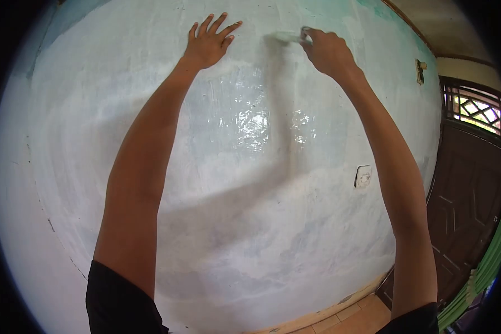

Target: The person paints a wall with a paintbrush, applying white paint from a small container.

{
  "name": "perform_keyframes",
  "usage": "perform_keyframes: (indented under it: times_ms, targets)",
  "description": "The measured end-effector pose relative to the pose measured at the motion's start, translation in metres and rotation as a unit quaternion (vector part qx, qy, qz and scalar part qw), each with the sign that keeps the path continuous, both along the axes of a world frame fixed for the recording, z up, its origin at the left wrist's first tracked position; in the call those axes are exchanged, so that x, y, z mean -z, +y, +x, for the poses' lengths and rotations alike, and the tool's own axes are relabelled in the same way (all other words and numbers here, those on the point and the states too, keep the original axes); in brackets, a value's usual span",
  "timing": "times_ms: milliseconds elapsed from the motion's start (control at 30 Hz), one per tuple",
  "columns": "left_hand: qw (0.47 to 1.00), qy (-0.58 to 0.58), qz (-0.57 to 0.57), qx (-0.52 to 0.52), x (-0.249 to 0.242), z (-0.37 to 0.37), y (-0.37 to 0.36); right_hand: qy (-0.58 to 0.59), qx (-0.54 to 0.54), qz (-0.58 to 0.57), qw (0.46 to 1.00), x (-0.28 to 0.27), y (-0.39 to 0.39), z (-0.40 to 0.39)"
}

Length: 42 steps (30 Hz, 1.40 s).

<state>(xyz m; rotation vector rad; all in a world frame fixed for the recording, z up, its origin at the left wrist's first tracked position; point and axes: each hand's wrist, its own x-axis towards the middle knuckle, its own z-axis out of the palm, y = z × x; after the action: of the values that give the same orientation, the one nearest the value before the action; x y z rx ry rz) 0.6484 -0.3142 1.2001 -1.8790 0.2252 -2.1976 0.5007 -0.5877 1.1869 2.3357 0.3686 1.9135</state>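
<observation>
High on the whitish, blotchy wall [234,222], my left hand [208,47] lies with its fingers spread and holds nothing. To its right, my right hand [328,51] is closed round the handle of a pale tool [286,38], whose far end is at the wall. The tool's exact shape is hard to make out. Shiny, wet-looking patches [253,125] show on the wall below and between my hands. A shadow of my arm falls across the middle of the wall.
A switch or socket plate [363,176] sits on the wall beside my right forearm. Another fitting [421,71] is higher at the right. A dark door [462,195] stands at the far right, with a green curtain [484,267] near it. Floor tiles [362,318] show below.
</observation>
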Motion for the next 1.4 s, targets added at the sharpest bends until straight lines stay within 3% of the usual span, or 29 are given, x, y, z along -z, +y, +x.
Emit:
perform_keyframes:
  times_ms: [67,167,267,467,700,767,800,833,933,1067,1100,1200,1233,1333,1400]
  targets:
    - [1.0,0.0,0.005,-0.018,0.0,-0.001,0.004,-0.005,0.031,-0.003,0.999,0.0,0.008,0.009]
    - [0.997,-0.025,0.042,0.053,0.0,0.012,0.016,0.006,0.047,-0.013,0.999,0.034,0.019,0.029]
    - [0.998,-0.039,0.04,0.01,0.005,0.012,0.02,0.034,0.04,-0.009,0.999,0.06,0.01,0.029]
    - [0.998,-0.034,0.037,0.03,0.004,0.015,0.02,-0.044,-0.011,0.0,0.999,0.007,0.002,0.016]
    - [0.999,-0.021,0.029,0.009,0.007,0.01,0.019,-0.058,-0.12,0.067,0.989,0.002,0.009,0.056]
    - [1.0,-0.012,0.026,0.006,0.007,0.007,0.018,0.213,-0.303,0.202,0.907,0.004,0.005,0.066]
    - [1.0,-0.015,0.027,0.004,0.007,0.008,0.019,0.34,-0.379,0.261,0.82,0.007,0.004,0.068]
    - [0.999,-0.02,0.028,0.004,0.007,0.009,0.019,0.383,-0.459,0.322,0.734,0.019,0.015,0.053]
    - [0.999,-0.037,0.036,0.013,0.006,0.011,0.019,0.422,-0.606,0.351,0.576,0.02,0.021,0.057]
    - [0.997,-0.045,0.047,0.029,0.005,0.012,0.021,0.456,-0.641,0.384,0.484,0.017,0.034,0.057]
    - [0.997,-0.047,0.05,0.027,0.005,0.014,0.023,0.431,-0.642,0.453,0.445,0.027,0.045,0.041]
    - [0.997,-0.049,0.051,0.017,0.003,0.017,0.025,0.452,-0.637,0.42,0.463,0.054,0.035,0.054]
    - [0.998,-0.048,0.05,0.009,0.003,0.017,0.025,0.472,-0.643,0.424,0.429,0.065,0.032,0.052]
    - [0.998,-0.042,0.044,0.008,0.004,0.017,0.021,0.44,-0.589,0.463,0.495,0.079,0.035,0.026]
    - [0.999,-0.035,0.032,0.012,0.005,0.015,0.021,0.441,-0.633,0.43,0.47,0.062,0.031,0.032]
